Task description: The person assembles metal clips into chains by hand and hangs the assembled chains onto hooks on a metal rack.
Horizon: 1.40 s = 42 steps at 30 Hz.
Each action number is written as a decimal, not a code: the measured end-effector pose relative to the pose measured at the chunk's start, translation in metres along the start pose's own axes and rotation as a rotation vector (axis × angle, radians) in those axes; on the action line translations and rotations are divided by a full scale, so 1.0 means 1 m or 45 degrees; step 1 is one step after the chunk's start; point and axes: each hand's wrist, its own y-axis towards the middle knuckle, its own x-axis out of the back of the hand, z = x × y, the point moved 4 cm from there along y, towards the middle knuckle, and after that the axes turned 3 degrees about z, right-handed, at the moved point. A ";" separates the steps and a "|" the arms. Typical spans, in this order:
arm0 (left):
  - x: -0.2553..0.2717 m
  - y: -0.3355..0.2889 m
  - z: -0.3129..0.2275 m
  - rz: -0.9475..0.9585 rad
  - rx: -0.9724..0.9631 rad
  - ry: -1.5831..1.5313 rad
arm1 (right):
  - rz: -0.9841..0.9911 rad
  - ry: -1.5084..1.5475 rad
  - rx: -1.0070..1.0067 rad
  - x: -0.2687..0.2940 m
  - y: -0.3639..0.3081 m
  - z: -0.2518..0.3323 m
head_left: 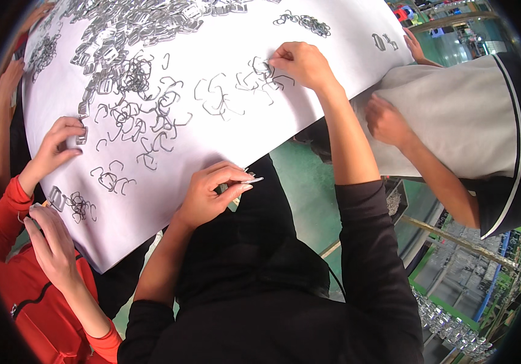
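My left hand (215, 189) is closed at the table's near edge. Its thumb and fingers pinch a flat silvery metal buckle (252, 180), seen edge-on. Farther out to the right, my right hand (303, 64) reaches over the white tabletop (236, 142). Its thumb and forefinger are pressed together on a bent wire clip (268, 63) at the edge of a loose cluster of such clips (252, 80); the fingertips partly hide it. More scattered C-shaped wire clips (215, 100) lie just left of that cluster.
A big heap of metal buckles (112, 45) covers the far left, with tangled wire clips (136, 76) in front. On the left, a red-sleeved co-worker's hands (57, 145) handle buckles. At right sits a person in a grey-and-black top (455, 109). Beyond are racks of metal parts (455, 327).
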 end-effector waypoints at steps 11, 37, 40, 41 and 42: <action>-0.001 0.001 0.001 -0.005 0.002 -0.001 | -0.001 0.049 0.025 0.010 0.001 -0.015; -0.002 0.001 -0.003 -0.024 -0.004 0.108 | 0.085 0.137 0.089 -0.011 0.005 0.023; -0.003 0.001 -0.002 -0.028 -0.006 0.112 | 0.242 0.148 0.334 -0.021 0.004 0.027; -0.003 0.001 -0.002 -0.032 -0.005 0.108 | 0.251 0.107 0.339 -0.021 0.002 0.028; -0.003 0.001 -0.003 -0.031 0.004 0.104 | 0.260 0.067 0.345 -0.021 0.000 0.030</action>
